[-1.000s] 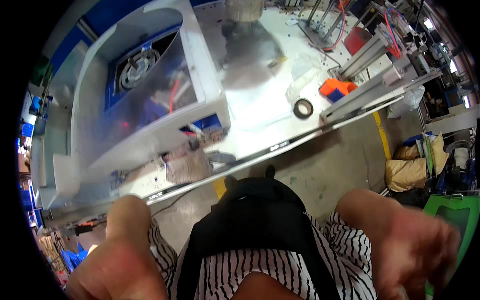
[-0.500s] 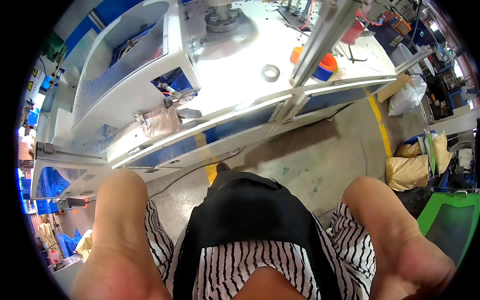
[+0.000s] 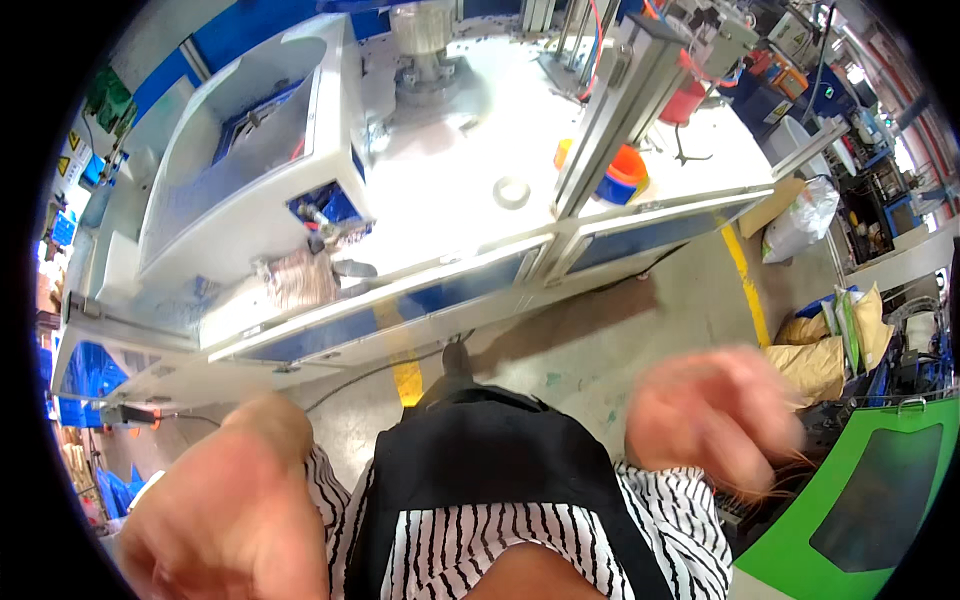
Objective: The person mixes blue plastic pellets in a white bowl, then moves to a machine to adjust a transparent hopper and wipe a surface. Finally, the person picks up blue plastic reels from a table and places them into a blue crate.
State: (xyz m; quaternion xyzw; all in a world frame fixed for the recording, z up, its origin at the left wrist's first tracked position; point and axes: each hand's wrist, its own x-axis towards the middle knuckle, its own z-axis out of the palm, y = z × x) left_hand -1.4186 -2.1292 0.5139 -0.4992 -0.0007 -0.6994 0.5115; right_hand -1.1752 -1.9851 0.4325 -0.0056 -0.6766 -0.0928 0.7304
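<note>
My left hand [image 3: 215, 510] is a blurred mass at the lower left, close to the camera, and its fingers cannot be made out. At the right my right hand [image 3: 712, 420] is raised and motion-blurred, fingers loosely bent, with nothing visible in it. Both hands hang over the floor, well short of the white machine table [image 3: 450, 215]. Between them are my black apron [image 3: 480, 470] and striped shirt [image 3: 660, 510]. On the table lie a roll of tape [image 3: 512, 192] and an orange and blue container [image 3: 627, 172] beside an aluminium post [image 3: 605, 115].
A white hopper housing [image 3: 240, 180] stands on the table's left. Yellow lines [image 3: 745, 290] mark the concrete floor. Tan sacks [image 3: 815, 360] and a white bag [image 3: 800, 222] lie at the right, next to a green machine [image 3: 870, 500].
My right hand has risen from the lower right edge toward the middle right. The left arm has dropped lower left. The view has tilted, so the table sits farther away.
</note>
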